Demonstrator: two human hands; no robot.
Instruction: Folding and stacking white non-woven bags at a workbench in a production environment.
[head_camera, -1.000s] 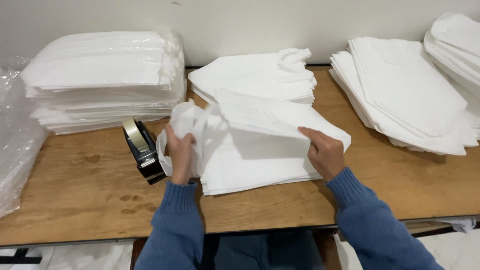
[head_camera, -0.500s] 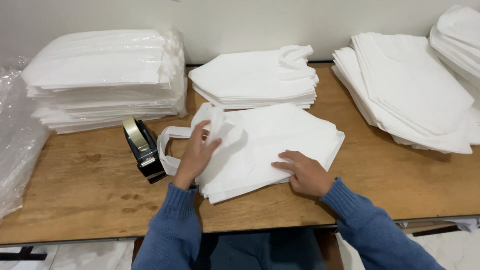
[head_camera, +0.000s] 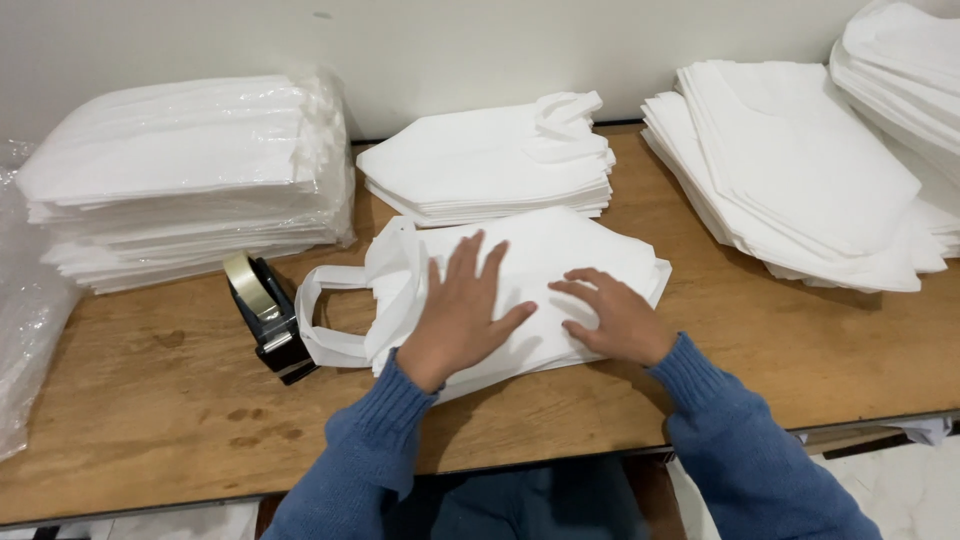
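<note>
A folded white fabric bag (head_camera: 560, 255) lies flat on the wooden table (head_camera: 150, 400) in front of me, its loop handles (head_camera: 325, 315) sticking out to the left. My left hand (head_camera: 460, 310) lies palm down on the bag with fingers spread. My right hand (head_camera: 610, 315) rests beside it on the same bag, fingers slightly curled and pressing down. Neither hand grips anything. Both arms wear blue knitted sleeves.
A black tape dispenser (head_camera: 265, 315) stands just left of the bag handles. A stack of folded white bags (head_camera: 490, 160) sits behind. A plastic-wrapped pile (head_camera: 180, 170) is at the far left, loose bag piles (head_camera: 800, 170) at the right, and clear plastic (head_camera: 25, 330) at the left edge.
The bag has been folded over and flattened. My left hand moved from its left edge onto the middle of the bag; my right hand slid left to press beside it.
</note>
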